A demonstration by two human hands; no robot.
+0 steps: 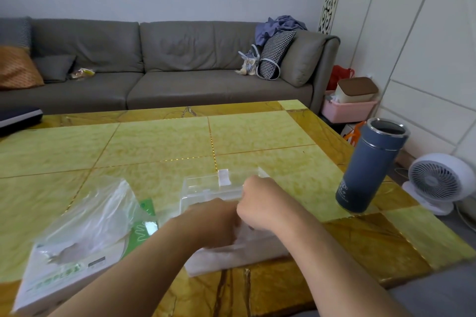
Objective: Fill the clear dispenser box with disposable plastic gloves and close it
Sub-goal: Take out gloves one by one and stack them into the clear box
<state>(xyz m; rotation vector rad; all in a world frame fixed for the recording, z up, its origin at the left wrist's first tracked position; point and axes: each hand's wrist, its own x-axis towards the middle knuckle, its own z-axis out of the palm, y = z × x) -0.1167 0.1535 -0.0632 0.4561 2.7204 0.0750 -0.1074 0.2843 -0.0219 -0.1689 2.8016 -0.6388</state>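
Both forearms reach in, left hand (216,221) and right hand (253,203) with fingers curled into the gloves (231,252) at the clear dispenser box (206,188) on the table (270,141); slippery film could likely spill out.

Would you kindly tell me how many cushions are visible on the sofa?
3: an orange cushion at the far left, a grey cushion beside it, and a houndstooth cushion near the right armrest. Others may be hidden.
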